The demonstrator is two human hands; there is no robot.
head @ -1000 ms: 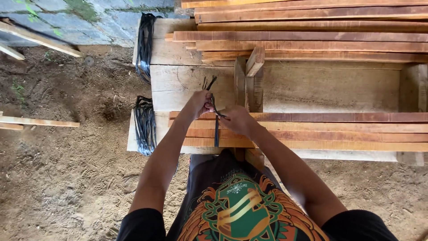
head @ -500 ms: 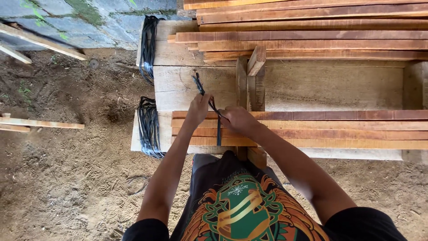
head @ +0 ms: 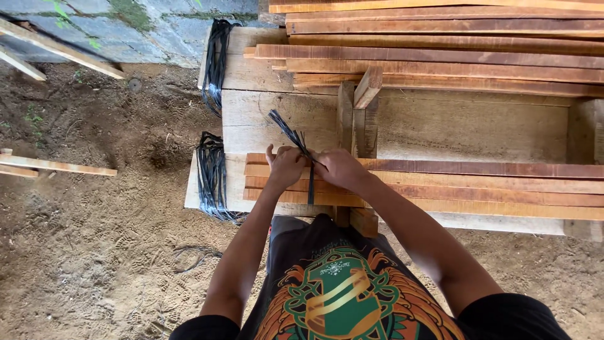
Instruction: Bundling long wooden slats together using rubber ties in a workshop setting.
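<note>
Black strap pinched between both hands, atop near stack of wood strips on counter. Free end fans up-left, away from body; second tail hangs down toward body, crossing strips' left-right axis. Left hand, right hand closed on strap, nearly touching. Spare strap bundle well left.

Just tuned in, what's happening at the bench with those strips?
A person stands at a rough wooden bench, both hands on a black strap that wraps a bundle of thin wooden slats. The left hand and right hand pinch the strap together on top of the bundle, one end sticking up and back, another hanging down the front. More black straps hang off the bench's left end, and a second stack of slats lies on the far side.
</note>
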